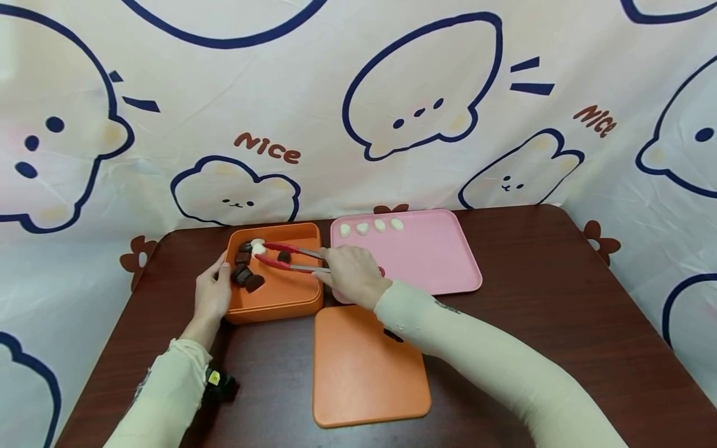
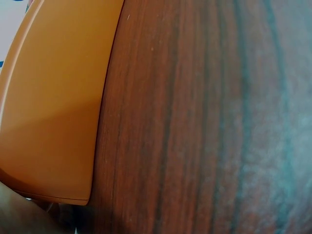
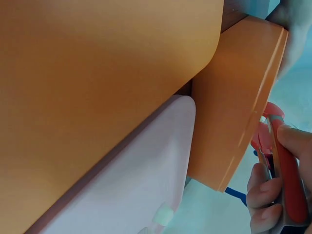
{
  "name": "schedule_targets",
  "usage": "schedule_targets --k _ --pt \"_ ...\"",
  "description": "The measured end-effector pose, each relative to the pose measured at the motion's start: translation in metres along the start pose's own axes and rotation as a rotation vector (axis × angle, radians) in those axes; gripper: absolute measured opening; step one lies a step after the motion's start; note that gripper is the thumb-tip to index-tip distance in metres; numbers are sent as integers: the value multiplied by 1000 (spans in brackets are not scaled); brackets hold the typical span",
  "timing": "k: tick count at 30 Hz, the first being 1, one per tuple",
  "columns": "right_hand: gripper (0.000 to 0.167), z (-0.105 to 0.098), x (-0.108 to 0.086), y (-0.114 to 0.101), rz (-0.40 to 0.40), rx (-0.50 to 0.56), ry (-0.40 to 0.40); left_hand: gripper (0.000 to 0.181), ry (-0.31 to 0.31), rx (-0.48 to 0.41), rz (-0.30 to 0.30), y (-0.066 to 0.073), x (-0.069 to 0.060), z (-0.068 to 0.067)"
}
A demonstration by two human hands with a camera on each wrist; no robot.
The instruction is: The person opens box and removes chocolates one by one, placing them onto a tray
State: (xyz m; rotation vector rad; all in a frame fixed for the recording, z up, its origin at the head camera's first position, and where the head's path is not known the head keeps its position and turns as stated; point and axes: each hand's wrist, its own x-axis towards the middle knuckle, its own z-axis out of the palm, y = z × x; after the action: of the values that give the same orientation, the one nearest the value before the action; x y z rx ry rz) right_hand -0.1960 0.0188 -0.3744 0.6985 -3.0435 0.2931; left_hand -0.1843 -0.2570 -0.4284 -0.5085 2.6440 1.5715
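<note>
My right hand grips a pair of red-tipped metal tongs, which reach over the orange box. The tongs' tips lie at white pieces near the box's left side; whether they pinch one cannot be made out. Dark brown chocolate-like pieces sit around them inside the box. My left hand holds the box by its left wall, thumb at the rim. In the right wrist view, fingers wrap the tongs' red handle. The left wrist view shows mainly the box's outer wall.
A pink tray stands right of the box, with several white pieces in a row along its far edge. A flat orange lid-like panel lies in front on the dark wooden table. A patterned cloth hangs behind.
</note>
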Motion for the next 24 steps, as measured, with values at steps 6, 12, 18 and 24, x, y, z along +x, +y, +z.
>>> schedule_targets --k 6,12,18,24 --pt "45 -6 -7 3 -1 46 23 50 12 -1 1 -1 -1 0" --pt "42 -13 -15 10 -7 59 60 49 17 -12 3 1 -1 1" --pt "34 -20 -22 19 -24 62 98 50 21 -27 18 0 -1 1" --pt "31 -26 -30 28 -33 74 127 51 7 -23 10 0 -1 0"
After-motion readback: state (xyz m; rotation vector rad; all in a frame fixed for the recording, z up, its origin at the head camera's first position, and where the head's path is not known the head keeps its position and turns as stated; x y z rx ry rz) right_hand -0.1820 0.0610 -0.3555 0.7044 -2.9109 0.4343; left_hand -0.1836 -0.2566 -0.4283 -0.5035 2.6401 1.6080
